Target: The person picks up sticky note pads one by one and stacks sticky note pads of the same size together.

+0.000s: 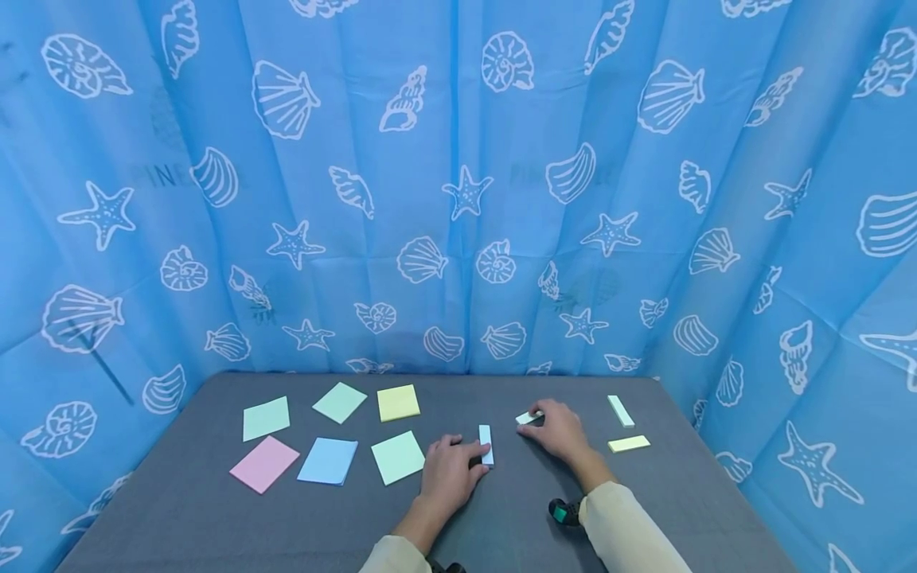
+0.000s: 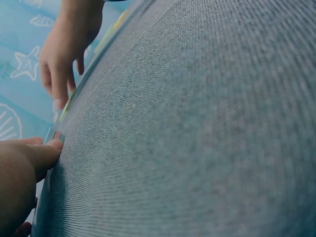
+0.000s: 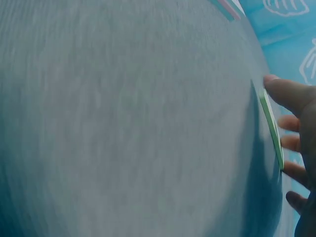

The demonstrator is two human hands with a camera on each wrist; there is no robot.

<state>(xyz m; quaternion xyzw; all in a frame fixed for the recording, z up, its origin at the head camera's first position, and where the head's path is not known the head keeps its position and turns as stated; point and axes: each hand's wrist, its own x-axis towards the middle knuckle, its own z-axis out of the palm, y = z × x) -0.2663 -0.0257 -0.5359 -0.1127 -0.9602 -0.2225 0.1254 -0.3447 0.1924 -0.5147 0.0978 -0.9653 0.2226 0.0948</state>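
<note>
My left hand (image 1: 453,473) is at a narrow light-blue sticky-note pad (image 1: 485,438) on the grey table, its thumb and index finger at the near end. In the left wrist view that thumb (image 2: 53,144) touches the pad's end. My right hand (image 1: 562,434) pinches a narrow pale-green sticky-note pad (image 1: 528,418) by its two ends, close above the cloth. In the right wrist view the green pad (image 3: 271,128) spans thumb to fingers, tilted, with a shadow beside it; its far face is hidden.
To the left lie several square sticky-note pads, among them a pink pad (image 1: 263,464), a blue pad (image 1: 327,461) and a yellow pad (image 1: 398,403). Right of my right hand are a narrow green pad (image 1: 620,411) and a narrow yellow pad (image 1: 629,444). A shell-patterned curtain (image 1: 458,302) hangs behind the table.
</note>
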